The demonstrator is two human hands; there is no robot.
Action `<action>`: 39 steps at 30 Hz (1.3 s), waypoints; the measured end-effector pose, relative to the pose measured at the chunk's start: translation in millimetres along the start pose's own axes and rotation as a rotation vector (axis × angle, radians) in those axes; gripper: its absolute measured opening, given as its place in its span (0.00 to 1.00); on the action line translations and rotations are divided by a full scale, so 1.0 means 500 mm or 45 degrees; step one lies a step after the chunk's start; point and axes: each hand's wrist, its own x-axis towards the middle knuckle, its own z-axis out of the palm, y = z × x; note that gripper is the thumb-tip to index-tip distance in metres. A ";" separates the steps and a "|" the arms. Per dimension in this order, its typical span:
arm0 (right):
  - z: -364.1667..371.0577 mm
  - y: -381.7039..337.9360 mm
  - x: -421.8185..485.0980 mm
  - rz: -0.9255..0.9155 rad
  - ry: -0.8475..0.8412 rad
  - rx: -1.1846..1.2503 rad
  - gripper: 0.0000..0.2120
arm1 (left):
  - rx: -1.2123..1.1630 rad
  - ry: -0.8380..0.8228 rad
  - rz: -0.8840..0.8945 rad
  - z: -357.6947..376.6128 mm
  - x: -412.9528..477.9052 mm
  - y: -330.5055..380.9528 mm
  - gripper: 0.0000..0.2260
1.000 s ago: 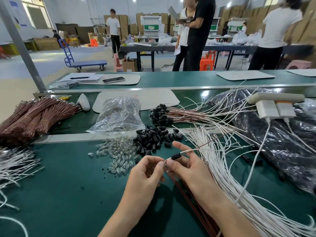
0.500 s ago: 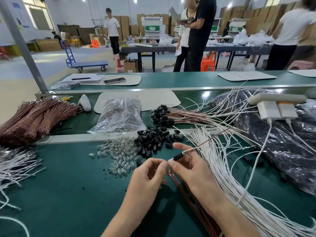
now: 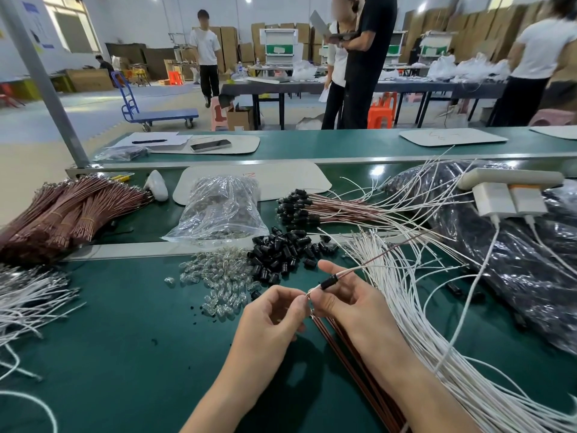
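left hand [image 3: 274,310] pinching wire tip [image 3: 309,293], right hand [image 3: 346,296] gripping black sleeve [image 3: 328,281]

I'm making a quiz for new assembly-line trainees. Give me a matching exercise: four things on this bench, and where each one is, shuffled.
Things:
1. bundle of banded reddish-brown wires
2. flat dark smartphone
3. small black plastic sleeve on a thin white wire
4. heap of tiny clear glass bulbs

Places:
A. in the right hand grip
B. beside the pile of loose black caps, on its left
C. far left of the green table
D. on a white mat on the far bench

Pairs: 1-C, 2-D, 3-A, 4-B.
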 end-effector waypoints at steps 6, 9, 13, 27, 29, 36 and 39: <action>0.001 0.005 0.002 0.021 -0.002 0.018 0.24 | 0.016 0.003 0.009 0.002 0.000 -0.001 0.05; 0.002 0.002 0.003 0.038 -0.007 0.093 0.26 | -0.011 -0.010 -0.001 0.000 0.001 0.000 0.05; 0.003 0.002 0.002 0.068 -0.007 0.098 0.24 | -0.037 -0.004 -0.012 0.000 0.003 -0.002 0.05; -0.003 0.003 0.004 0.074 -0.041 0.138 0.30 | -0.058 -0.022 -0.031 -0.003 0.008 -0.007 0.05; -0.004 0.002 0.003 0.072 -0.035 0.119 0.30 | -0.058 -0.020 -0.029 -0.004 0.008 -0.007 0.05; -0.003 0.002 0.001 0.039 -0.020 -0.035 0.25 | 0.021 0.047 0.017 0.006 0.004 -0.010 0.04; -0.003 0.000 -0.001 0.037 -0.019 -0.040 0.26 | 0.066 0.056 0.045 0.008 0.001 -0.012 0.05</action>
